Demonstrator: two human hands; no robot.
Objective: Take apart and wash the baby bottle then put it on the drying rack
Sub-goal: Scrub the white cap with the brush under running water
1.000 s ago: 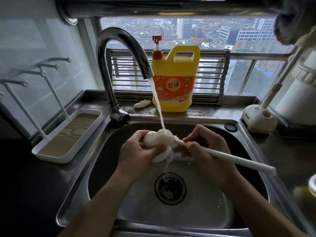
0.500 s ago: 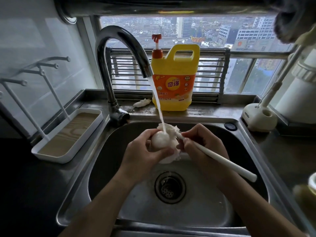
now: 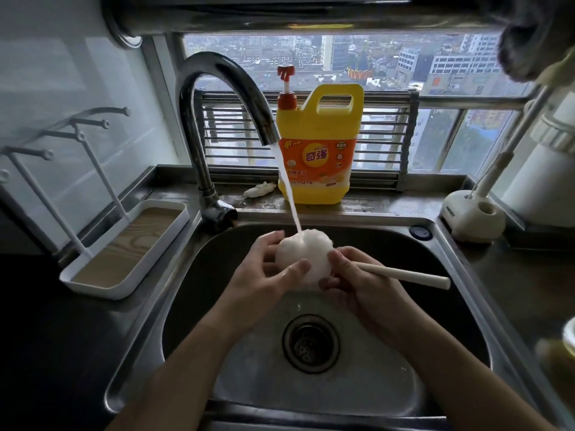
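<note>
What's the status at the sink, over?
Left hand grips white rounded bottle part under tap stream. Right hand grips brush handle, brush against the part. Nothing seen in the way.

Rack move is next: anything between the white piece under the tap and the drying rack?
Nothing visible does. From the white piece in the left hand, the way left to the drying rack crosses only the sink rim; the faucet base stands behind that path.
</note>
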